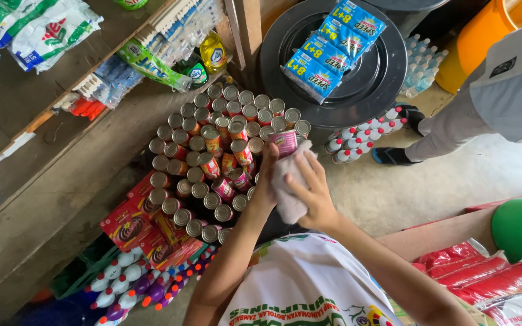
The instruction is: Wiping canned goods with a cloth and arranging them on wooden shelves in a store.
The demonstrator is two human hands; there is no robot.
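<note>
My left hand (pixel 267 184) grips a pink-labelled tin can (pixel 284 142) from below, held up over a stack of cans (pixel 212 157). My right hand (pixel 310 190) presses a pale cloth (pixel 288 193) against the can's side; the cloth hangs down between both hands. The stacked cans show silver lids and red, yellow and pink labels, some lying tilted in the middle.
A black round bin (pixel 364 90) with blue packets (pixel 333 48) stands behind the cans. Small bottles with red caps (pixel 364 136) lie beside it. Another person's legs and sandals (pixel 394 156) stand at right. Red boxes (pixel 134 223) and coloured bottles (pixel 128 290) sit lower left. Wooden shelves (pixel 43 181) lie left.
</note>
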